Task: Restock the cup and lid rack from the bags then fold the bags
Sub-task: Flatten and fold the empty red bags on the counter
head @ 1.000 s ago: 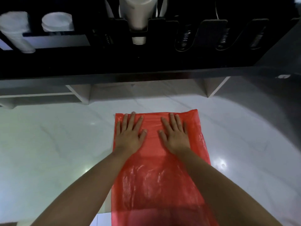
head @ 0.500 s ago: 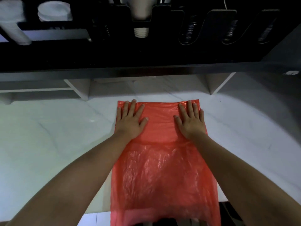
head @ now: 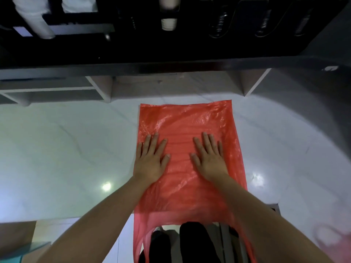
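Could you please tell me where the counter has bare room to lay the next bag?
The white counter is bare left of the red bag, and right of it as well. The middle is taken: left hand and right hand press the bag flat.

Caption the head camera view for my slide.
Both hands, left and right, press a red plastic bag flat on the white counter.

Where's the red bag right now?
Head view: red bag lies flat mid-counter, under left hand and right hand, near end hanging off the edge.
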`<state>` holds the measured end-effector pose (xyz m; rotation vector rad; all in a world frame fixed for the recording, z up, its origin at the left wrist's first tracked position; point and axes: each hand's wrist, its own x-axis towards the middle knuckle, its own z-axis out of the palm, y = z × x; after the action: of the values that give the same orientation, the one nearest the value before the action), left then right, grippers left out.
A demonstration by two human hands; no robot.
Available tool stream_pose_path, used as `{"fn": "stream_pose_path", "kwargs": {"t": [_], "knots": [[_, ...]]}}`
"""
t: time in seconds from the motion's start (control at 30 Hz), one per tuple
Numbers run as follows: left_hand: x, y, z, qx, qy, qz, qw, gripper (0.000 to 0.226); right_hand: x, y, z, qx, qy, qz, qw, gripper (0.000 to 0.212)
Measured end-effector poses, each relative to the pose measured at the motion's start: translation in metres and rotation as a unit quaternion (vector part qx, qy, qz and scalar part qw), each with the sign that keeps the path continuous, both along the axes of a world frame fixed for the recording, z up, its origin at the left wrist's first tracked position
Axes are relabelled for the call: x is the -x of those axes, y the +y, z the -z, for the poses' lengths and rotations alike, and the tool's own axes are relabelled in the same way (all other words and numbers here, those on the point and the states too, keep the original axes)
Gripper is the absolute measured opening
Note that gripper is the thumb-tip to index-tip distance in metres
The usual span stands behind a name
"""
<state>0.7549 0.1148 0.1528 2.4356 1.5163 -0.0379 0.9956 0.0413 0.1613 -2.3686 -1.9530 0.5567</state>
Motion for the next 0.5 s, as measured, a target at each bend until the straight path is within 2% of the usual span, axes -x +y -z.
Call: {"fn": "stream_pose_path", "kwargs": {"t": [0.17, 0.37, 0.5], "knots": [[0.008, -0.001, 0.011, -0.035, -0.006, 0.009, 0.999, 0.063, -0.044, -0.023, 0.003, -0.033, -0.042, 0.035, 0.998, 0.064], [0.007, 0.002, 0.012, -0.038, 0.002, 0.012, 0.999, 0.064, -0.060, -0.031, 0.005, -0.032, -0.049, 0.068, 0.996, 0.067], [-0.003, 0.031, 0.006, -0.017, 0.007, 0.033, 0.999, 0.066, -0.069, -0.008, 0.005, -0.015, -0.051, 0.065, 0.996, 0.069]]}}
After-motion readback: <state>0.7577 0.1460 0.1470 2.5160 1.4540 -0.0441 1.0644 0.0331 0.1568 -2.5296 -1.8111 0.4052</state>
